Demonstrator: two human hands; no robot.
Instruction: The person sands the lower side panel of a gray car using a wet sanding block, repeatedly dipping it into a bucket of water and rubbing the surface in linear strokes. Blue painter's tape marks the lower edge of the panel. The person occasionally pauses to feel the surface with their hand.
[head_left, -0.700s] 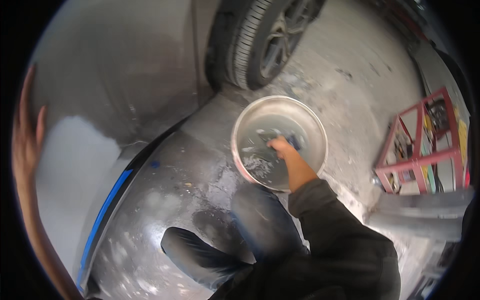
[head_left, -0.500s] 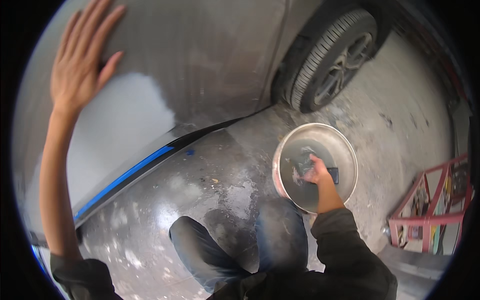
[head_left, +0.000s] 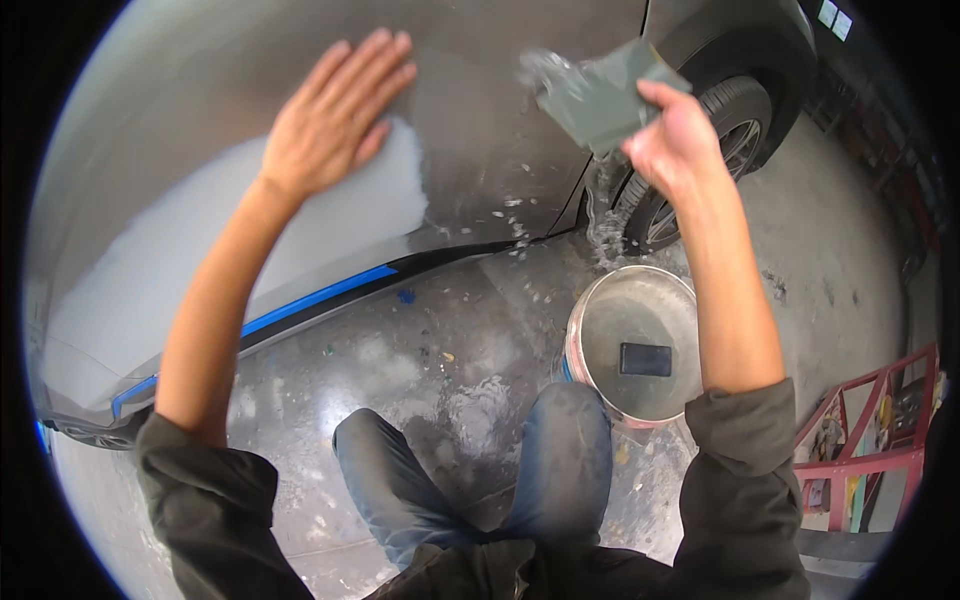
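Now the right hand [head_left: 672, 140] has left the bucket [head_left: 590, 340] and is raised, pinching a dripping grey sheet [head_left: 598, 95] near the car panel [head_left: 480, 170]. The left hand [head_left: 335, 115] stays spread flat on the panel. A dark block [head_left: 645, 358] lies in the bucket.

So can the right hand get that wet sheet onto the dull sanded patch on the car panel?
Probably yes: the right hand holds the sheet just beside the panel, nothing between it and the dull patch.

car panel [head_left: 500, 150] blocks ahead; bucket [head_left: 590, 330] and knees [head_left: 570, 430] crowd below; wet floor [head_left: 400, 350] between seems open.
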